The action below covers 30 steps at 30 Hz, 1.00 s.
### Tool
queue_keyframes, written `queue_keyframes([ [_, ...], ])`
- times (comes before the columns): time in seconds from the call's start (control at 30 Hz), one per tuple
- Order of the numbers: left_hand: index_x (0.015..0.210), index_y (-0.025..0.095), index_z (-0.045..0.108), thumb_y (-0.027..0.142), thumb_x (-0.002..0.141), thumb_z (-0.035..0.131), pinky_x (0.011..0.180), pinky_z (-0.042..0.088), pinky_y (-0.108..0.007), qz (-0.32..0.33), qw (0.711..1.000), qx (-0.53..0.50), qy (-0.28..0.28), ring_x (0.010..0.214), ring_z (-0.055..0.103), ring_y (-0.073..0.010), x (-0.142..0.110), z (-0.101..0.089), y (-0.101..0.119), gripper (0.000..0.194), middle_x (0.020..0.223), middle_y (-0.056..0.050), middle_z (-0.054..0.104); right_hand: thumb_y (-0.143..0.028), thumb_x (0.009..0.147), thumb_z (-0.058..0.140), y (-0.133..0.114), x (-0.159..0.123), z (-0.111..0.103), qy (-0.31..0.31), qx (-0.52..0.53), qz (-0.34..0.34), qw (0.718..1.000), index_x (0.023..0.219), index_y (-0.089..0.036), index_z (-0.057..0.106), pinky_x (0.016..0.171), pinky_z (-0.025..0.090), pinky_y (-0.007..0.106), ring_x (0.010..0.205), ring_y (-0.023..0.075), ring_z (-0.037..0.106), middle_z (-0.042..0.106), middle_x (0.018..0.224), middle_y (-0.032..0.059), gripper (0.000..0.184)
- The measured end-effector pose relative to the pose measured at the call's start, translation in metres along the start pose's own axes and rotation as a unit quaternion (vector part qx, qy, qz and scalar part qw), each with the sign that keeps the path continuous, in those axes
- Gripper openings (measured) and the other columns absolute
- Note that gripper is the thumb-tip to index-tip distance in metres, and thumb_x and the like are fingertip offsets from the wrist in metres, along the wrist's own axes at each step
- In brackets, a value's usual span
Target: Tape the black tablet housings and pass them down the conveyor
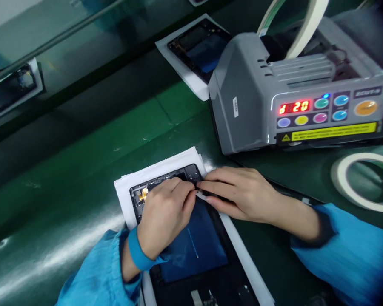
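An opened tablet [191, 250], its blue-black battery panel and inner parts exposed, lies face up on white paper sheets [159, 169]. Over its upper part my left hand [166, 208] is closed, thumb and forefinger pinched together close to the right edge. What those fingertips hold is hidden. Coming in from the right, my right hand [242, 193] pinches a small whitish strip [201, 195] at the same edge. The fingertips of both hands almost meet there. A blue band [139, 250] circles my left wrist.
A grey tape dispenser [242, 102] with a lit red display stands at the upper right, carrying a tape roll [309, 25]. Another tape roll [340, 180] lies below it. Further opened tablets [204, 46] rest on paper behind the green work surface [67, 187] and at far left.
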<state>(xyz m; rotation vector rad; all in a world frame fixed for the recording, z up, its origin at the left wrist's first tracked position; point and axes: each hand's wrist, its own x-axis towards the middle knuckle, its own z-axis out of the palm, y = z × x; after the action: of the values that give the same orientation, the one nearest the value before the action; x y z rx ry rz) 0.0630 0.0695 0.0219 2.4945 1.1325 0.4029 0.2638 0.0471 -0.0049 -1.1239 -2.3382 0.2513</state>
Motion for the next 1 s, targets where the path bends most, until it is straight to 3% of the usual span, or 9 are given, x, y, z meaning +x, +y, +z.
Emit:
queue_keyframes([
  [0.37,0.094,0.015,0.062,0.015,0.092,0.051,0.069,0.049,-0.029,0.042,0.999,-0.031,-0.009,0.075,0.059,-0.016,-0.003,0.0,-0.007,0.011,0.082,-0.004,0.061,-0.034,0.092,0.047,0.0,0.002,-0.002,-0.041,-0.045,-0.018,0.998,0.105,-0.016,0.066,0.062,0.047,0.031,0.074,0.0167,0.06,0.066,0.089,0.0056,0.028],
  [0.53,0.094,0.013,0.062,0.014,0.092,0.05,0.067,0.048,-0.03,0.056,0.998,-0.016,0.0,0.073,0.058,-0.0161,-0.003,0.001,-0.008,0.012,0.081,-0.005,0.061,-0.034,0.091,0.049,-0.005,0.002,-0.002,-0.039,-0.082,-0.024,0.996,0.104,-0.016,0.066,0.06,0.046,0.033,0.074,0.0179,0.059,0.067,0.09,0.0057,0.028],
  [0.73,0.085,0.014,0.063,0.019,0.095,0.044,0.061,0.046,-0.028,0.056,0.998,0.029,-0.012,0.065,0.053,-0.0147,-0.005,0.003,-0.007,0.022,0.072,-0.003,0.056,-0.031,0.091,0.048,-0.012,-0.001,-0.004,-0.042,-0.129,-0.062,0.989,0.106,-0.011,0.066,0.07,0.046,0.035,0.08,0.0196,0.059,0.068,0.093,0.0081,0.03],
  [1.0,0.084,0.014,0.061,0.019,0.096,0.041,0.062,0.045,-0.029,0.075,0.996,0.056,-0.012,0.066,0.052,-0.0156,-0.007,0.005,-0.009,0.024,0.071,-0.002,0.056,-0.03,0.089,0.054,-0.01,-0.005,0.0,-0.022,-0.107,-0.062,0.992,0.104,-0.012,0.065,0.065,0.046,0.031,0.077,0.0176,0.06,0.068,0.09,0.0058,0.025],
])
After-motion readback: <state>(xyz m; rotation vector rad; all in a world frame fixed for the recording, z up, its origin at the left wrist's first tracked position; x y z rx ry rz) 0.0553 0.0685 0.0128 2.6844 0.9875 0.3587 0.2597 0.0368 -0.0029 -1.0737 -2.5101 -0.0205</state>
